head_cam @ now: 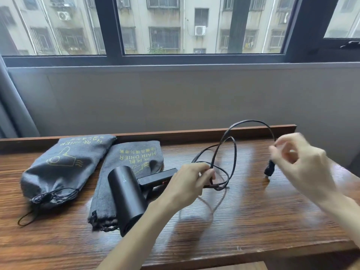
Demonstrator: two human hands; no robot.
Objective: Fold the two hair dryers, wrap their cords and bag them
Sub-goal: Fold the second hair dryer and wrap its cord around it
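A black hair dryer [128, 193] lies on an empty grey drawstring bag [134, 158], its handle pointing right. To the left lies a second grey bag [64, 164], full and drawn closed. My left hand [187, 184] grips gathered loops of the dryer's black cord [231, 152] just right of the handle. A large loop of cord arches up and over to my right hand [300, 162], which pinches the cord close to its plug [269, 170]. The right hand is blurred by motion.
Everything sits on a wooden table [253, 221] with a raised back edge [194, 131] against a grey wall under a window. The table's front edge runs close to my arms. A grey curtain [11, 106] hangs at the left.
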